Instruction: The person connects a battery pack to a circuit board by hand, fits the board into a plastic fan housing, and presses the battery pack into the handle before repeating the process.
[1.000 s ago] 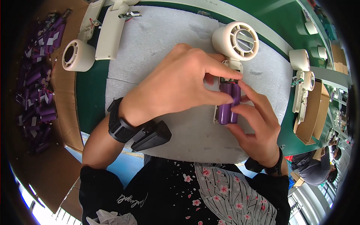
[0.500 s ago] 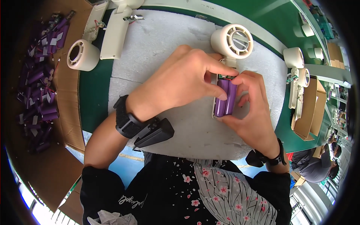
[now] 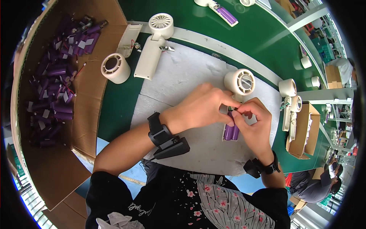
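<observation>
A cream handheld fan (image 3: 239, 82) lies on the pale foam pad (image 3: 183, 152), its round head away from me and its handle open. Two purple cylindrical battery cells (image 3: 231, 133) sit side by side in the handle. My left hand (image 3: 202, 108) reaches in from the left, thumb on the upper end of the cells and index finger by the handle's neck. From the right, my right hand (image 3: 256, 124) bends over the same spot, thumb and index finger pinched together. What they pinch, and most of the parts at the neck, is hidden by my fingers.
At left stands a cardboard box (image 3: 85, 126) of purple battery packs (image 3: 57, 99). Other fan parts (image 3: 116, 68) and a fan body (image 3: 148, 57) lie beyond the pad's left side. More fans (image 3: 288, 87) and a small carton (image 3: 305, 133) are at right. Another person (image 3: 318, 183) sits farther right.
My view has shifted, showing more of the far bench. My right hand has left the side and lower end of the cells and now pinches at their upper end. My left hand stays there.
</observation>
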Demonstrator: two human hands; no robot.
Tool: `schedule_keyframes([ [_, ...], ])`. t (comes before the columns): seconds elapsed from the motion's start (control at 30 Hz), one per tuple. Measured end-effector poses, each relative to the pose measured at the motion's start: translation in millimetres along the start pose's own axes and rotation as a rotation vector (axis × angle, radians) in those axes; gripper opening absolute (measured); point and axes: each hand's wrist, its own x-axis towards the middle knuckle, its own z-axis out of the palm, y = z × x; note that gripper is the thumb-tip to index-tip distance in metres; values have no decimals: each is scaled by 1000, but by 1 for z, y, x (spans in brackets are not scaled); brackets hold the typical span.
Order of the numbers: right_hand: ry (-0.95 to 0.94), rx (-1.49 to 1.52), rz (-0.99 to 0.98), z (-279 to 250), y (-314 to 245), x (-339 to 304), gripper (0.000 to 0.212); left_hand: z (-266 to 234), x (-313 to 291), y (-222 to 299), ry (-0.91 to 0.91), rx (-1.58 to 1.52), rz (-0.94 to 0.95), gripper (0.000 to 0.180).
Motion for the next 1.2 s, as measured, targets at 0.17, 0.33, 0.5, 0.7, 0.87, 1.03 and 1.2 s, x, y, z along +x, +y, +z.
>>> schedule_keyframes([
  [0.17,-158,-95,-131,-10,3,-3,17,-3,-3,-4,22,-17,-6,41],
  [0.33,-199,-365,-373,-16,-13,-16,42,-2,1,-4,-18,-61,-22,40],
  [0.5,-214,-454,-325,-8,-18,-18,65,4,-7,-9,85,-43,58,48],
  [0.7,180,-645,-3,-42,47,48,59,2,-3,0,153,-44,24,50],
  [0.87,372,-797,-161,-56,15,99,50,6,0,-9,183,-67,14,40],
  [1.03,267,-603,-126,-55,-16,174,41,2,0,-15,239,-52,74,26],
  [1.2,208,-728,-35,-66,36,286,48,-1,5,-18,377,41,151,10],
])
